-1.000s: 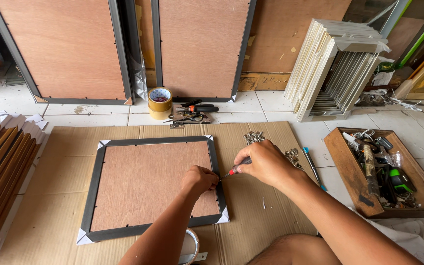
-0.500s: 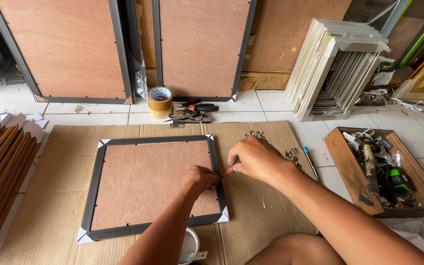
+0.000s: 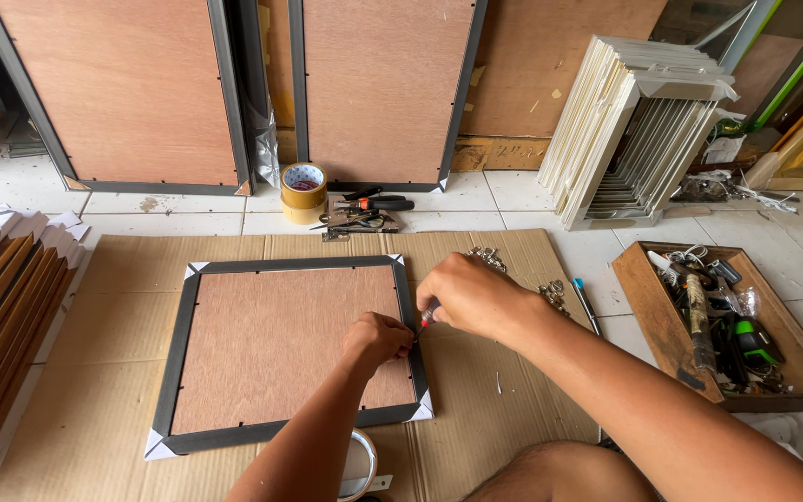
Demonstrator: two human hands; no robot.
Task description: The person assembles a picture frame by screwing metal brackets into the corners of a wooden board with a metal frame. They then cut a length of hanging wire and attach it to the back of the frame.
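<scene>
Down on the floor, a dark picture frame (image 3: 292, 351) lies face-down on a cardboard sheet (image 3: 504, 390) in the lower middle of the picture, its plywood backing up and white paper protectors on the corners. Both hands meet at its right rail. The left hand (image 3: 378, 338) is curled into a loose fist, fingers closed down on the backing just inside that rail; whether it pinches anything small I cannot tell. The right hand (image 3: 476, 296) grips a slim red-handled screwdriver (image 3: 428, 316), fingers wrapped shut around it, tip angled down at the frame edge right beside the left hand.

How would the frame handle? I'd judge it light and stiff, the thin backing board a bit flexible in the middle, the corners fragile enough to need those protectors. Best taken by the two long rails, not by the board.

Against a second ago: the right hand has slid in from farther right, and the tool tip now sits almost touching the left hand. The left hand has barely moved; the frame has not shifted at all.

Around it: a roll of brown tape (image 3: 304, 191) in the upper middle, small metal hangers (image 3: 553, 293) right of the hands, and a wooden tool tray (image 3: 638, 288) at the right edge.
</scene>
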